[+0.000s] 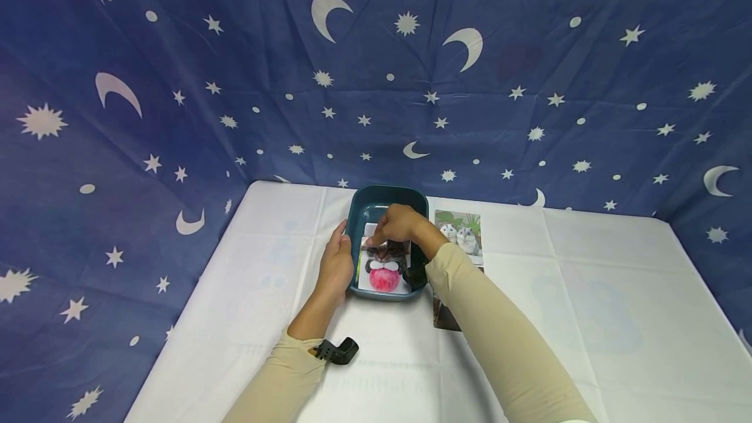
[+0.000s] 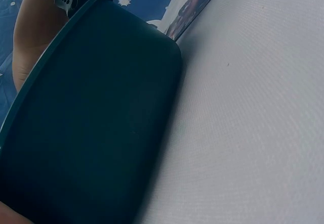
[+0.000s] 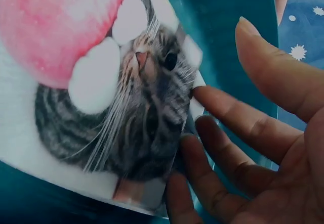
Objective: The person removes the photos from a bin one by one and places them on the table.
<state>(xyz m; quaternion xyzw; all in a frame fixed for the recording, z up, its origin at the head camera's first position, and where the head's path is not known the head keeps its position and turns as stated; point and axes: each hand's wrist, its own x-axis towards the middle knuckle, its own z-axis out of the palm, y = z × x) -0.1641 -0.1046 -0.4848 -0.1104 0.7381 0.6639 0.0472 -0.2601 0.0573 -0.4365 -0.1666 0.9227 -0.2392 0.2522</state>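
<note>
Right grip [image 1: 399,223], fingers outstretched and thumb clear, touched the cat picture [image 1: 384,279] inside the teal tray [image 1: 388,192]; left grip [image 1: 336,261] lay straight-fingered against its side. Adjusting seemed underway; the next move called for light edge contact.

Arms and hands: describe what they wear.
The left sleeve and right sleeve are beige. A black device with a perforated strap sits on the left; another black device on the right. The left hand and right hand wear no gloves.
</note>
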